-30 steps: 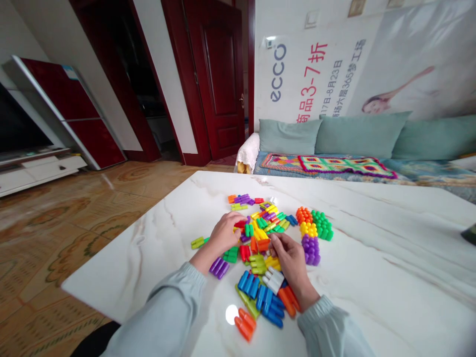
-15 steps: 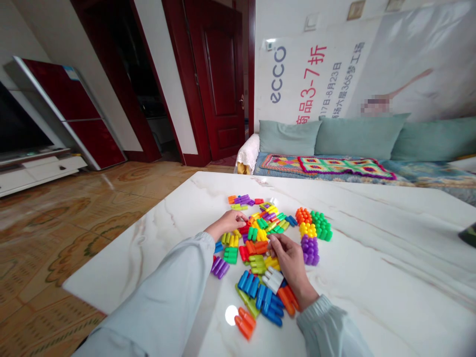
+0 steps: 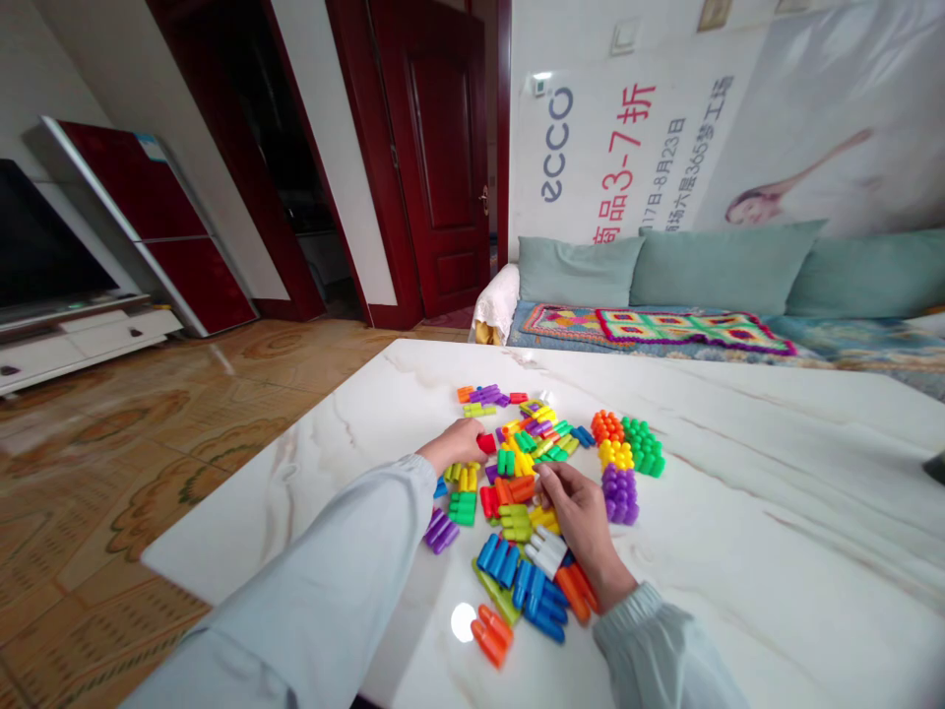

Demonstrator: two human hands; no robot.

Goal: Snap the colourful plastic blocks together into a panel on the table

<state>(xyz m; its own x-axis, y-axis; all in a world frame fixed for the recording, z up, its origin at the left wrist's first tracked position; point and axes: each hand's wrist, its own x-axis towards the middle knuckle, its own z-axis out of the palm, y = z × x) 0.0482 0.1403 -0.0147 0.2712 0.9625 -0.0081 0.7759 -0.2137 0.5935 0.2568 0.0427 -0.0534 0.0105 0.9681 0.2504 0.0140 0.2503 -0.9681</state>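
My left hand (image 3: 459, 443) is closed on a red block (image 3: 486, 443) at the left side of a loose pile of coloured plastic blocks. Over the right side of the pile, my right hand (image 3: 580, 507) has its thumb and fingers pressed together; whatever lies between them is too hidden to name. Orange blocks (image 3: 515, 489) lie just left of those fingertips. Below are a white block (image 3: 546, 550) and blue blocks (image 3: 498, 559). Right of the pile, orange, yellow, purple (image 3: 620, 494) and green (image 3: 643, 448) blocks stand grouped together.
The pile lies on a white marble-patterned table (image 3: 738, 512). Beyond its far edge is a sofa with green cushions (image 3: 727, 271). A dark object (image 3: 935, 467) sits at the table's right side. Tiled floor (image 3: 243, 394) shows at left.
My left hand has closed on the red block and lifted it slightly from the pile. My right hand stays nearly where it was. The view has shifted a little.
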